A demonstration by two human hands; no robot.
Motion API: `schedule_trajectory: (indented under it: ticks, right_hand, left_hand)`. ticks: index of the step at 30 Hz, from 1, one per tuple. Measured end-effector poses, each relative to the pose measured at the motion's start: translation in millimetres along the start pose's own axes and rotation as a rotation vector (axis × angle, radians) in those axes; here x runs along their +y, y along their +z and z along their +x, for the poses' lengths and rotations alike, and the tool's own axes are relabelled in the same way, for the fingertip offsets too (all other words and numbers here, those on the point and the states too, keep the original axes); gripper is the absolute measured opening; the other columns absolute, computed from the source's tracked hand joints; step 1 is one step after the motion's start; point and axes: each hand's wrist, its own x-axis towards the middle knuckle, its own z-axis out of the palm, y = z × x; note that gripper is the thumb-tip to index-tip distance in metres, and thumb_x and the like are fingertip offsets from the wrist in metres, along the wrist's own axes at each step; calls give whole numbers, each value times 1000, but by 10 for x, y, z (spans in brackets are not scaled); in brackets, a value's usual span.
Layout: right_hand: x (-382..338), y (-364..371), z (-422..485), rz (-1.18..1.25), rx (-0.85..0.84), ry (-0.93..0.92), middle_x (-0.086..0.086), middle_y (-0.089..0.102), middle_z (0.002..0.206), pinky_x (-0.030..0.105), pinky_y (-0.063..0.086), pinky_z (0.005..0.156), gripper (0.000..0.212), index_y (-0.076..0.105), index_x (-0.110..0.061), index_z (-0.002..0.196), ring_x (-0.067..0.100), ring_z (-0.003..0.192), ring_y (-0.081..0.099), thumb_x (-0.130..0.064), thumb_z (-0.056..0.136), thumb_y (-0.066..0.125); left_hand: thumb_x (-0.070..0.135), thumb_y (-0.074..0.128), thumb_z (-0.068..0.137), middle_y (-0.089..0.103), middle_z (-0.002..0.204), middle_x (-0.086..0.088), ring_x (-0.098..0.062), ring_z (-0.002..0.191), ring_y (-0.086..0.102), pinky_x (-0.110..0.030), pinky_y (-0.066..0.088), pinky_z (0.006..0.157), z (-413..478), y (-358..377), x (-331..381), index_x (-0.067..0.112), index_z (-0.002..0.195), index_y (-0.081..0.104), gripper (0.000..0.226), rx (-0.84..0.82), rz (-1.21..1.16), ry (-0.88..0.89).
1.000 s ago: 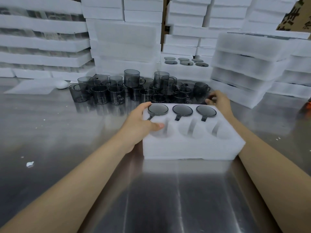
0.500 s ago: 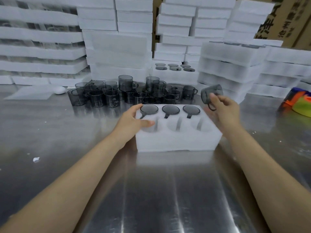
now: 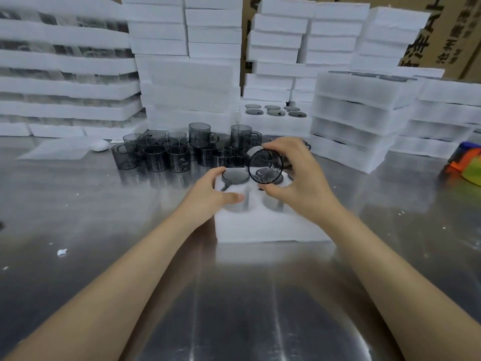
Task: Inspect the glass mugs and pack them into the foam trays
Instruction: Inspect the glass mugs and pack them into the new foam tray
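Observation:
A white foam tray point(image 3: 265, 226) lies on the steel table before me, with dark mugs seated in its back row; one mug rim point(image 3: 235, 175) shows at the back left. My right hand point(image 3: 299, 183) holds a smoky glass mug point(image 3: 265, 166) tipped with its mouth toward me, above the tray's middle. My left hand point(image 3: 208, 195) rests on the tray's left end, thumb across the top of a front hole. A cluster of several loose grey mugs point(image 3: 179, 152) stands behind the tray.
Stacks of white foam trays point(image 3: 351, 113) wall the back and right; one low tray point(image 3: 273, 118) holds several mugs. A flat foam sheet point(image 3: 59, 149) lies at the left. A colourful object point(image 3: 466, 162) sits at the right edge. Cardboard boxes point(image 3: 447, 35) stand behind.
My right hand has carried the mug from the tray's right side to above its middle and turned its mouth toward me. My left hand stays on the tray.

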Motion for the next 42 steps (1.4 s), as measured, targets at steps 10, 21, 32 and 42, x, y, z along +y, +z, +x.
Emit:
schedule_trajectory:
  ticks: [10,21,32,42]
  right_hand:
    - [-49,29,-36,-4,-145,-43,-11,54,124,13,36,101,61,52,-12,132,0,116,49,-19,78,78]
    - [-30,13,-58,30,-351,-13,-2,54,134,19,34,106,12,70,-11,98,7,130,45,-12,86,69]
    - [-45,-10,-66,92,-387,38,-10,57,128,28,41,100,9,67,-11,92,7,118,54,-8,84,70]
    - [-34,-20,-59,145,-454,118,-5,65,118,32,42,103,8,64,-12,94,4,122,52,-19,94,60]
  left_hand:
    - [36,73,81,43,140,18,7,131,30,-1,21,102,-76,-29,119,31,143,37,72,24,380,594]
    - [88,26,73,46,95,25,3,97,42,-23,38,77,-128,-167,68,36,108,50,67,-10,489,644]
    - [66,21,94,52,86,9,-12,86,46,-33,41,74,-115,-115,26,17,85,61,64,96,418,715]
    - [43,31,95,65,111,15,-7,105,50,-38,45,87,-111,-132,8,6,82,76,60,158,419,686]
